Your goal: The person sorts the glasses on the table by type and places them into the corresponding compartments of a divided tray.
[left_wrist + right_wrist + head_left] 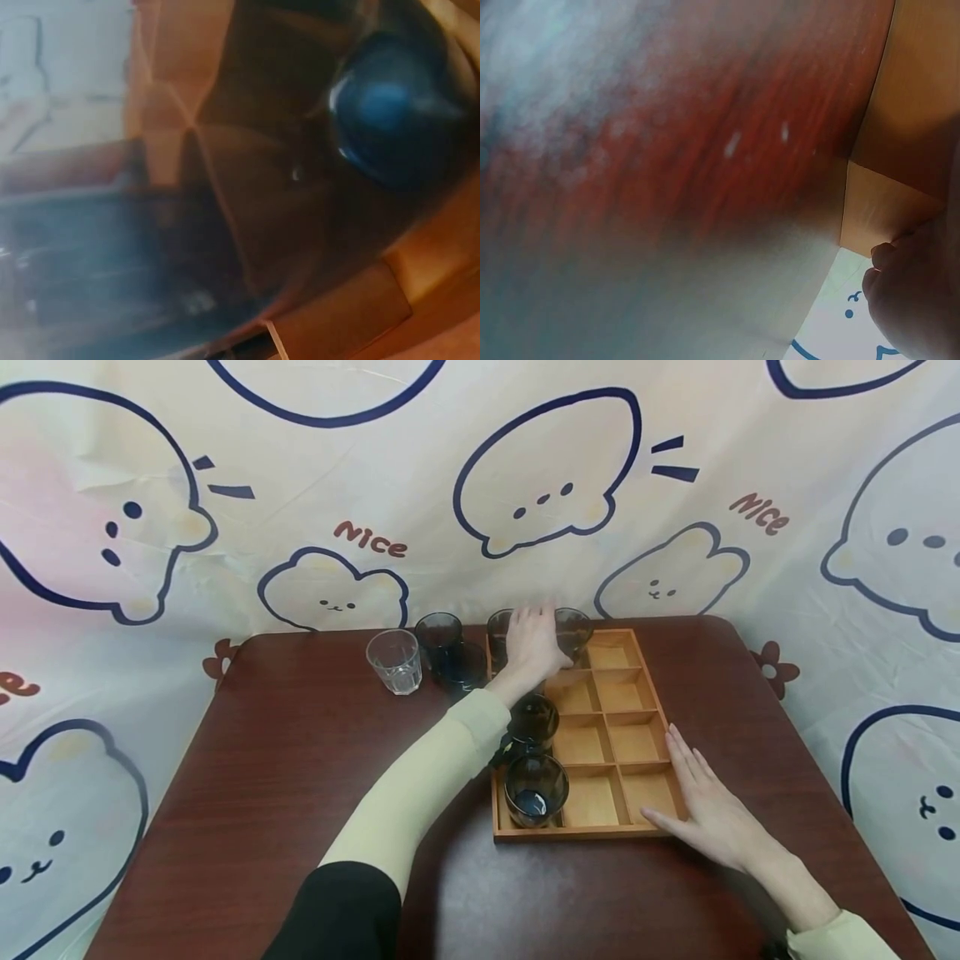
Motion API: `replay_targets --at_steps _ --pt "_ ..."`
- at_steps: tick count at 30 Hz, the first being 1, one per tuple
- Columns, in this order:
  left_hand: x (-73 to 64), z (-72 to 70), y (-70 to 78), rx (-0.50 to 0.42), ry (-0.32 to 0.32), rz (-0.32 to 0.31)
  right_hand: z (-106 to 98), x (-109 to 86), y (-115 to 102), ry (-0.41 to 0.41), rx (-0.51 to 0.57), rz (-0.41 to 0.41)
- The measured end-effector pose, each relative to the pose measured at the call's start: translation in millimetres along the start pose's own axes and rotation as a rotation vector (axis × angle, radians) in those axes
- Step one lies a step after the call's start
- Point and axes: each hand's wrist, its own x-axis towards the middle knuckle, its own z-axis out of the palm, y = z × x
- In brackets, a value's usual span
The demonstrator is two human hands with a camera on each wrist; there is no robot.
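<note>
My left hand [534,647] reaches to the back of the wooden compartment tray [652,693] and grips a dark tinted glass [574,631], which stands at the second column. Through the left wrist view a smoky glass [382,105] fills most of the picture, close and blurred. Another dark glass [498,631] is just left of that hand, at the back left compartment. Along the tray's left column are more tinted glasses, one in the middle [534,720] and one at the front [536,789]. My right hand [708,810] rests with straight fingers against the tray's right edge.
Left of the tray stand a clear glass [396,662] and two dark glasses, one behind [438,633] and one nearer [461,667]. Everything is on a brown table [300,777]. A patterned cloth [525,468] hangs along its back and sides.
</note>
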Motion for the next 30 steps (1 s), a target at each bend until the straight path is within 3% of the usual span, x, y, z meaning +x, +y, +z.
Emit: replay_targets --at_steps 24,30 --pt "-4.7 -2.5 3.2 0.129 -0.057 -0.041 -1.3 -0.6 -1.0 -0.013 -0.014 0.012" --pt "-5.6 -9.4 -2.3 0.071 -0.103 0.010 -1.8 -0.4 -1.7 -0.012 -0.005 0.010"
